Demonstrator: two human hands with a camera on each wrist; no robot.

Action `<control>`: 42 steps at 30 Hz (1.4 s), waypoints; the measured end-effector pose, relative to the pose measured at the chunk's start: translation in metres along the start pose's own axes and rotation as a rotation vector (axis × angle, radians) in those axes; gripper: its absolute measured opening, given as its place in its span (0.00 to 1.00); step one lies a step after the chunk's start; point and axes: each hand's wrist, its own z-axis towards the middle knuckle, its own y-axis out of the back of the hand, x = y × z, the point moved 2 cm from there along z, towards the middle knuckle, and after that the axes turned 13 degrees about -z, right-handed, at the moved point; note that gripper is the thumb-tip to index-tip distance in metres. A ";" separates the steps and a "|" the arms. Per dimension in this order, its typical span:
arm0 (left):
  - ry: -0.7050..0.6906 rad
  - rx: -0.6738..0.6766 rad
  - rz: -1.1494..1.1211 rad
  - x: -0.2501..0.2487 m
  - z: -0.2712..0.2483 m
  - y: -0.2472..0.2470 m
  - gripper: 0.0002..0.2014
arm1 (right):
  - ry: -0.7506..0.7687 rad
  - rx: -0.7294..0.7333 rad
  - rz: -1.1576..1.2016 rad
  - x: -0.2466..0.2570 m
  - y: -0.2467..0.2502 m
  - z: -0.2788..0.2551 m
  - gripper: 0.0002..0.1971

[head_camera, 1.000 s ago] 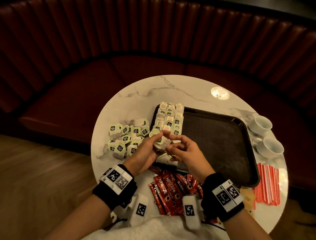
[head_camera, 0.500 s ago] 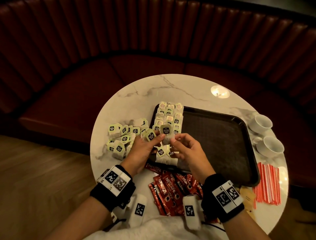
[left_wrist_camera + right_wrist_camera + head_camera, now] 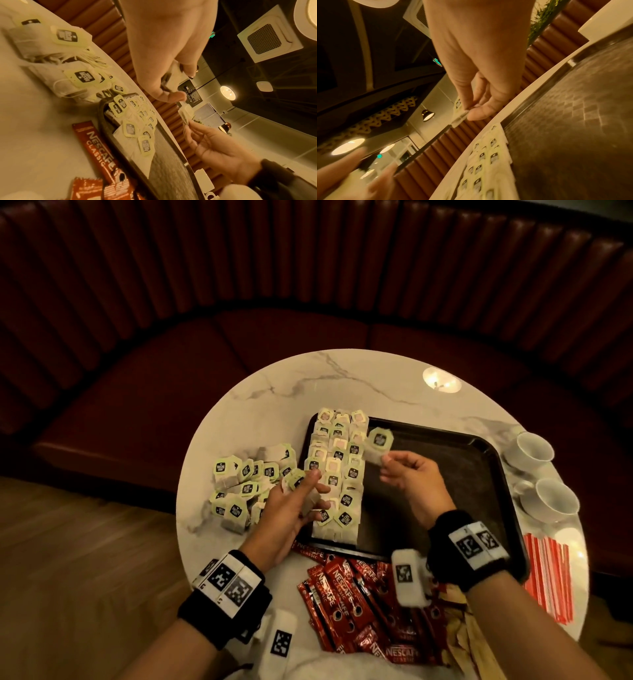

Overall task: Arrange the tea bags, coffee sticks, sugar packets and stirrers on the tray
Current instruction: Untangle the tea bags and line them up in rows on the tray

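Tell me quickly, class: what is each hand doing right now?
Left hand: holds a tea bag over the tray's left edge.
Right hand: pinches another tea bag above the tray.

Pale green tea bags (image 3: 337,474) with black labels, red coffee sticks (image 3: 346,597), black tray (image 3: 462,470), white marble desk (image 3: 274,392) with grey veins.

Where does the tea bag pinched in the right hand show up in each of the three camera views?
Head: the held tea bag is right of centre, over the black tray, pinched by the right hand.
Left wrist: it is mid-right and blurred, above that hand's fingertips.
Right wrist: it is at centre, seen edge-on.
Shared landmark: the rows of tea bags on the tray.
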 end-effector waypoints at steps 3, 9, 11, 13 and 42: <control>0.078 -0.040 -0.092 0.001 0.004 0.002 0.09 | -0.058 -0.103 -0.062 -0.009 0.011 0.050 0.02; 0.141 -0.035 -0.185 -0.001 0.010 0.006 0.10 | -0.134 -0.167 -0.280 -0.031 0.017 0.125 0.04; 0.150 -0.045 -0.186 -0.002 0.013 0.008 0.11 | -0.145 -0.165 -0.331 -0.036 0.015 0.142 0.07; 0.153 -0.049 -0.171 -0.001 0.016 0.011 0.12 | -0.158 -0.167 -0.367 -0.038 0.013 0.154 0.08; 0.144 0.077 -0.232 0.000 0.027 -0.006 0.20 | 0.190 0.503 -0.273 0.025 -0.045 -0.030 0.16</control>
